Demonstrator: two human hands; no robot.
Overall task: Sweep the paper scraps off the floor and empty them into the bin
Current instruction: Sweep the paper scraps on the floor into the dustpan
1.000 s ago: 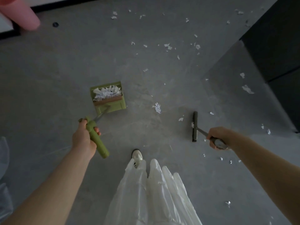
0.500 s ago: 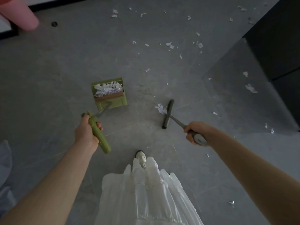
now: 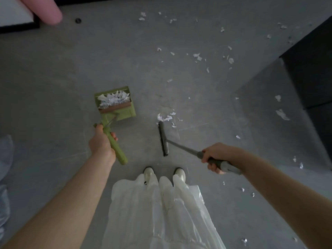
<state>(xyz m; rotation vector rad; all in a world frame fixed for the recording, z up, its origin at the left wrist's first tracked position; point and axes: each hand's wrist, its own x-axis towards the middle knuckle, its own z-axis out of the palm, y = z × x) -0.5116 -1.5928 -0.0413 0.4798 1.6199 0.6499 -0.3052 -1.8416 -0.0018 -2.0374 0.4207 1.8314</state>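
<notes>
Gathering a small heap of scraps (image 3: pixel 166 117) toward my dustpan (image 3: pixel 115 103).
My right hand (image 3: pixel 214 157) grips the broom (image 3: pixel 163 139), my left hand (image 3: pixel 101 142) the green pan handle; I should keep the bristles flat and push leftward so nothing scatters. The pan already holds white shreds, while many lie across the floor (image 3: pixel 197 56) beyond.

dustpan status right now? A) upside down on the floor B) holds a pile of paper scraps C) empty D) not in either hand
B: the green dustpan has a heap of white scraps in it, and the left hand grips its handle while the right hand holds the broom.
</notes>
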